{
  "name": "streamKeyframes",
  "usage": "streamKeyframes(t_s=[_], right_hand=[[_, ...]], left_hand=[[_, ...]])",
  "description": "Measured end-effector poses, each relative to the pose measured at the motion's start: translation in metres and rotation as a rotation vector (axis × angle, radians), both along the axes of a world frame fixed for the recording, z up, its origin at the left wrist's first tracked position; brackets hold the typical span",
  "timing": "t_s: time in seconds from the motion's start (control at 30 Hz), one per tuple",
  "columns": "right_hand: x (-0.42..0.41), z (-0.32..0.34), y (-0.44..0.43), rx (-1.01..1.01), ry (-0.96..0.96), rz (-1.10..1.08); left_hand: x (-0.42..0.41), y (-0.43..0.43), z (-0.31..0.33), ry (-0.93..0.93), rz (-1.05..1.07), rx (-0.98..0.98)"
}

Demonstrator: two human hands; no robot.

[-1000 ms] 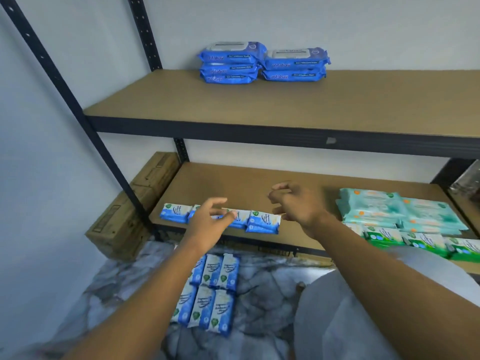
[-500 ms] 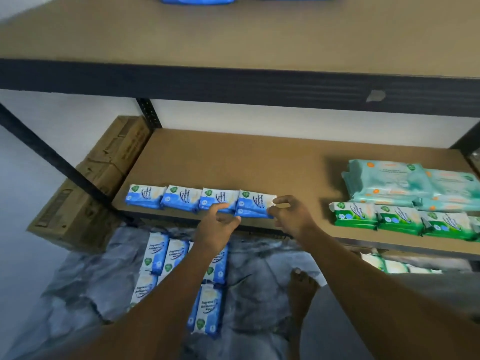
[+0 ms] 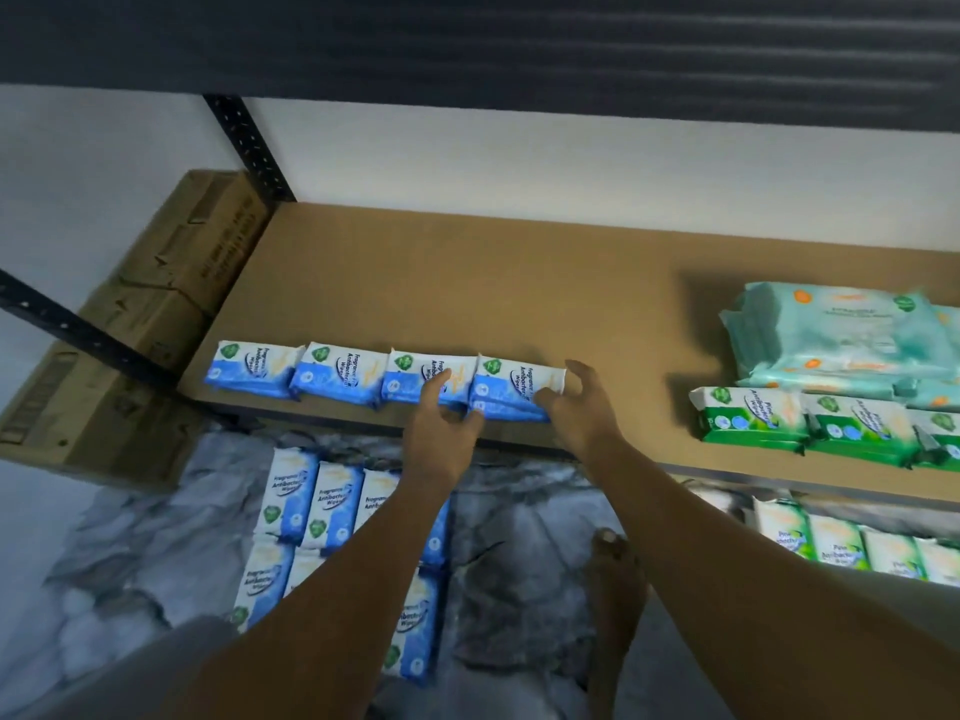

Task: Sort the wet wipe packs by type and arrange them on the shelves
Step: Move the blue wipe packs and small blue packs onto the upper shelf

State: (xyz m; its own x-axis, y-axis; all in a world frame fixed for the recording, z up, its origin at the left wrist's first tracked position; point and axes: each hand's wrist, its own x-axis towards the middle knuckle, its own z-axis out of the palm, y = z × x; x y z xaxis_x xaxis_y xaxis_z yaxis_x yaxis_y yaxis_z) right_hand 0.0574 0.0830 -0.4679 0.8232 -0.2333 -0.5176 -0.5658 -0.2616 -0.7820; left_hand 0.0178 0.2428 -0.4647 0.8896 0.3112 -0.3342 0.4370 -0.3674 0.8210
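Several blue-and-white wipe packs [image 3: 340,374] lie in a row along the front edge of the brown shelf [image 3: 467,283]. The rightmost spot holds a stack of two blue packs [image 3: 511,389]. My left hand [image 3: 441,439] rests at the stack's left end, its index finger lying on the neighbouring pack. At the stack's right end my right hand [image 3: 584,413] touches it with the thumb, fingers spread. More blue packs [image 3: 306,504] lie on the floor below, partly hidden by my left arm.
Green packs [image 3: 753,418] and larger teal packs [image 3: 831,330] fill the shelf's right side. More green packs [image 3: 831,543] sit lower right. Cardboard boxes [image 3: 192,262] stand left of the rack post [image 3: 249,142]. The dark upper shelf beam [image 3: 519,39] runs overhead. A bare foot [image 3: 613,569] stands on the floor.
The view has dropped and come closer to the lower shelf. Both hands reached the rightmost blue stack; the right hand's fingers have since spread from a pinch.
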Motion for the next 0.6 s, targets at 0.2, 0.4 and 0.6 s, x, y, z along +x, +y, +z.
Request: streamKeyframes(t_s=[0.2,0.4,0.6], right_hand=[[0.005,-0.005,-0.003,-0.004,-0.006,0.054],[0.008,-0.007,-0.008,0.006,-0.007,0.028],[0.016,0.003,-0.005,-0.475,-0.135,0.265]], left_hand=[[0.006,-0.009,-0.009,0.008,-0.035,-0.040],[0.008,-0.012,-0.002,0.031,-0.132,0.045],[0.027,0.018,0.010,-0.069,-0.275,0.590]])
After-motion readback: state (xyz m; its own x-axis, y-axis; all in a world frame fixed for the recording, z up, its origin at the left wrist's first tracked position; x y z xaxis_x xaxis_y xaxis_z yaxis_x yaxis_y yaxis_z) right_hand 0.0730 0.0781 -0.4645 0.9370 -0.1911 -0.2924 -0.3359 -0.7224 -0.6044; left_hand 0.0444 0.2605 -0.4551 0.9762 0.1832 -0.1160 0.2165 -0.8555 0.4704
